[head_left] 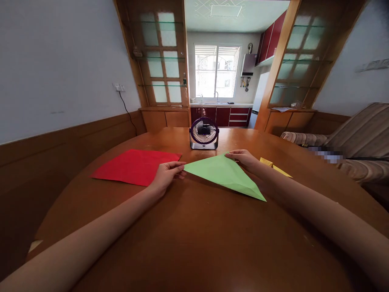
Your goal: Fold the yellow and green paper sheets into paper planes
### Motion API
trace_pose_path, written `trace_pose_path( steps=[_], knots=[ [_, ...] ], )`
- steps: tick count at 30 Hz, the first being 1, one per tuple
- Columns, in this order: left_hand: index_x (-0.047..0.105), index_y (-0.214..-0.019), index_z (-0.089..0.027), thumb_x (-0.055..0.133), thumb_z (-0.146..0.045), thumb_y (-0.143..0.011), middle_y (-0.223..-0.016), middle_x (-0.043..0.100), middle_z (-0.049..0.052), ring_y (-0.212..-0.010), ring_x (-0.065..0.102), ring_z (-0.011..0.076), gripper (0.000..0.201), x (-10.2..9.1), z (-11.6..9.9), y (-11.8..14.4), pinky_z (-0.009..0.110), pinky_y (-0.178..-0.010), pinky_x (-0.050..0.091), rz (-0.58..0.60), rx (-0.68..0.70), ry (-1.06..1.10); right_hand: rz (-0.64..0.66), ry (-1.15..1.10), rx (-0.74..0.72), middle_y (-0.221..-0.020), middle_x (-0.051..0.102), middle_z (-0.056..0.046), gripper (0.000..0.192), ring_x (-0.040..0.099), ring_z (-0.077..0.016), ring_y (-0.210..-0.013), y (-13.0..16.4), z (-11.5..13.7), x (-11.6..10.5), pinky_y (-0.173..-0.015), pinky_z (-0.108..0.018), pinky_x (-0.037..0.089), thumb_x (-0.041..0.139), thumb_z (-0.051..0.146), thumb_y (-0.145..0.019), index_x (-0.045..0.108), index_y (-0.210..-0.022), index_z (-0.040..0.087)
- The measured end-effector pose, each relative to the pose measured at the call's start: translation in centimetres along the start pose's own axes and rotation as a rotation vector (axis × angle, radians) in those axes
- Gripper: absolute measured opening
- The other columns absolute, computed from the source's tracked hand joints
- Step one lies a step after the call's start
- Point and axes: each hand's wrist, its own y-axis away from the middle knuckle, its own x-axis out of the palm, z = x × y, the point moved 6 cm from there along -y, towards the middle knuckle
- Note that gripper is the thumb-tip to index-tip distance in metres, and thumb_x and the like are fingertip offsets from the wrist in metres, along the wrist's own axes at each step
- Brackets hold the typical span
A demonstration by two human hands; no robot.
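Observation:
A sheet of light green paper (226, 174), folded into a triangle, is held between both hands just above the table. My left hand (168, 175) pinches its left corner between thumb and fingers. At the top corner, my right hand (243, 157) grips the paper with its fingertips. The third corner points toward the lower right and is free. Left of the green paper, a red sheet of paper (130, 166) lies flat on the table, partly behind my left hand. A folded yellow paper piece (275, 167) rests beyond my right forearm, which partly covers it.
The brown wooden table (188, 243) has a rounded edge. A small purple fan (204, 132) stands upright behind the green paper. To the right is a striped sofa (361, 134). A power cord (128, 111) hangs from a socket on the left wall.

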Motion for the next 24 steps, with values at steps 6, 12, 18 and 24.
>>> trace_pose_path(
  steps=[6, 12, 18, 24],
  knots=[
    [0.073, -0.092, -0.009, 0.075, -0.026, -0.065, -0.066, 0.068, 0.006, -0.059, 0.062, 0.0136, 0.032, -0.5, -0.5, -0.1, 0.025, -0.060, 0.048, -0.069, 0.019, -0.036, -0.023, 0.099, -0.031, -0.064, 0.064, -0.005, 0.023, 0.055, -0.0129, -0.052, 0.9, -0.7, 1.1, -0.045, -0.025, 0.041, 0.077, 0.035, -0.070, 0.066, -0.076, 0.016],
    [0.072, -0.096, -0.011, 0.066, -0.027, -0.070, -0.062, 0.066, 0.004, -0.053, 0.056, 0.0118, 0.032, -0.8, -1.1, -0.2, 0.023, -0.055, 0.042, -0.108, 0.071, -0.159, -0.040, 0.252, -0.145, -0.063, 0.063, -0.002, 0.028, 0.046, -0.0093, -0.050, 0.5, -1.2, 1.4, -0.046, -0.024, 0.032, 0.074, 0.042, -0.068, 0.069, -0.074, 0.015],
    [0.064, -0.110, -0.012, 0.056, -0.029, -0.079, -0.063, 0.062, 0.002, -0.056, 0.055, 0.0151, 0.037, -0.8, -1.5, -0.2, 0.026, -0.056, 0.039, -0.085, 0.217, -0.460, -0.068, 0.397, -0.256, -0.068, 0.067, -0.003, 0.026, 0.051, -0.0124, -0.058, -0.2, -1.4, 1.4, -0.053, -0.025, 0.035, 0.069, 0.041, -0.070, 0.072, -0.073, 0.015],
    [0.065, -0.111, -0.016, 0.052, -0.028, -0.086, -0.086, 0.065, 0.010, -0.089, 0.060, 0.0285, 0.031, 0.6, -2.8, 0.8, 0.039, -0.082, 0.044, -0.084, 0.569, -1.261, -0.063, 0.496, -0.328, -0.071, 0.070, -0.004, 0.023, 0.056, -0.0149, -0.062, -0.1, -1.6, 1.9, -0.054, -0.026, 0.037, 0.065, 0.037, -0.074, 0.073, -0.075, 0.016]
  ],
)
